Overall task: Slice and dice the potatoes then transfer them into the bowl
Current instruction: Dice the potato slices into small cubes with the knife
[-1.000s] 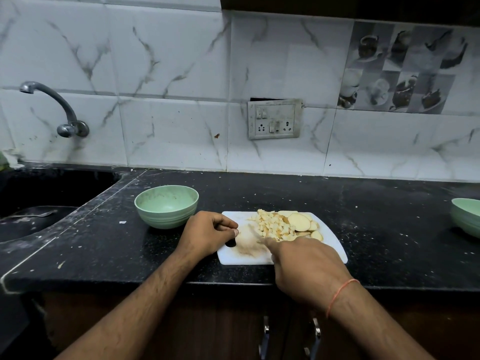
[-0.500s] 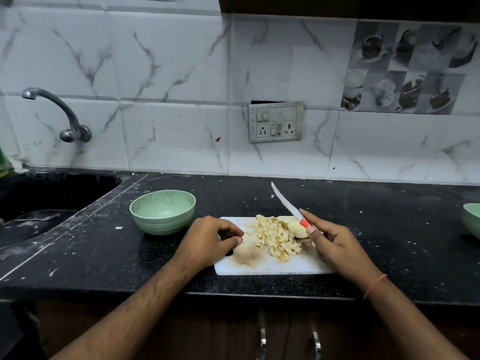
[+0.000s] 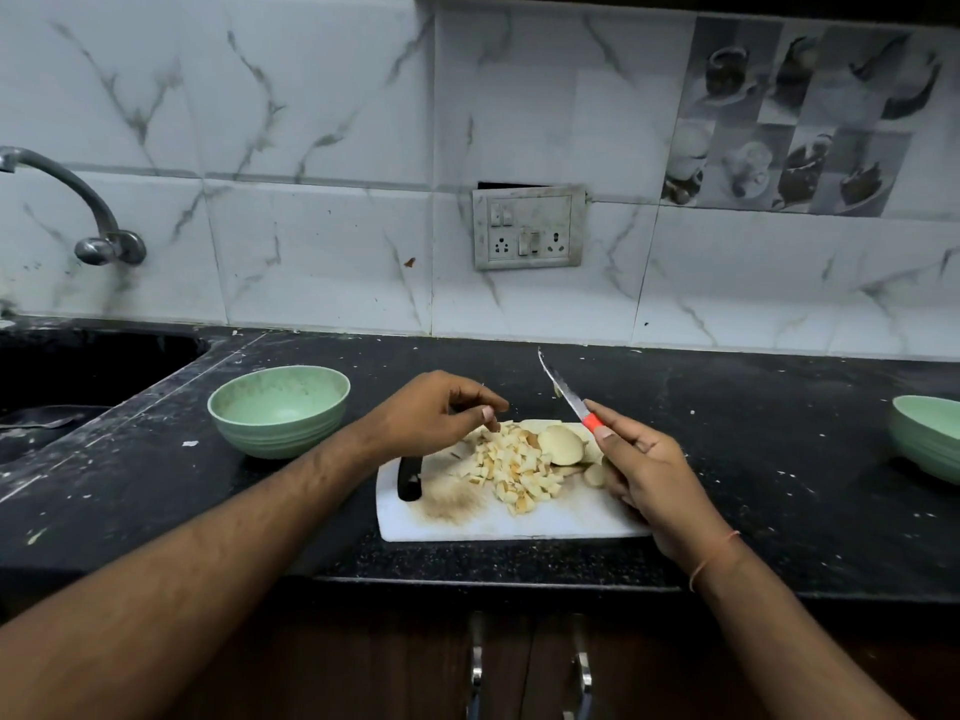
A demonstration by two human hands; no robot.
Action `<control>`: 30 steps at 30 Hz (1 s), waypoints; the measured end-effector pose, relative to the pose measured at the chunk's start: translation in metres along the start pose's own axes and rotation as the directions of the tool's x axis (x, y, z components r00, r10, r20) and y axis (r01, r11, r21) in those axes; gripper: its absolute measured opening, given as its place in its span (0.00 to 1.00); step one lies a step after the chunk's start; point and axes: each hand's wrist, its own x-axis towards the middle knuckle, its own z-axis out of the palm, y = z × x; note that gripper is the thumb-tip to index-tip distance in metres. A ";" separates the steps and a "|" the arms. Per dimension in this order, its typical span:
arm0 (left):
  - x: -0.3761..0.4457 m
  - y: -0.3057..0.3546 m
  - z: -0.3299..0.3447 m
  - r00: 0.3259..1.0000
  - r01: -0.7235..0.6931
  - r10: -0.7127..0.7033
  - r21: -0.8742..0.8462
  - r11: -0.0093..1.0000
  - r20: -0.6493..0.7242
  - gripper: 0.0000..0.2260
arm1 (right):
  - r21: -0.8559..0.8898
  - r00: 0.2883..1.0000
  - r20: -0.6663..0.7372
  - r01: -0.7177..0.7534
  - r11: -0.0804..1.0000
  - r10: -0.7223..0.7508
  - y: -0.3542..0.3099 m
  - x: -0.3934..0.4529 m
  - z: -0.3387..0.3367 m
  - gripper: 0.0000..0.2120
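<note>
Black stone table (image 3: 727,459) carries a white cutting board (image 3: 519,517) with diced potatoes (image 3: 514,467) and slices (image 3: 561,444). Right hand (image 3: 649,470) grips a knife (image 3: 569,394), blade toward 11 o'clock; left hand (image 3: 436,413) hovers over the dice, grip loosely curled, holding nothing. Green bowl (image 3: 280,407) sits at 9 o'clock.

The right bowl (image 3: 930,439) is cut off by the frame edge.

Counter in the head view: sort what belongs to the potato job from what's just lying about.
Job: diced potato, potato slices, cutting board, knife in right hand, left hand, near green bowl.
Lying about: second green bowl, tap, sink, socket plate.
</note>
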 end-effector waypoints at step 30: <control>-0.013 0.006 0.008 0.861 0.236 -0.452 -0.604 0.761 -0.233 0.09 | -0.029 0.997 -0.076 -0.016 0.999 0.014 0.007 0.005 -0.002 0.17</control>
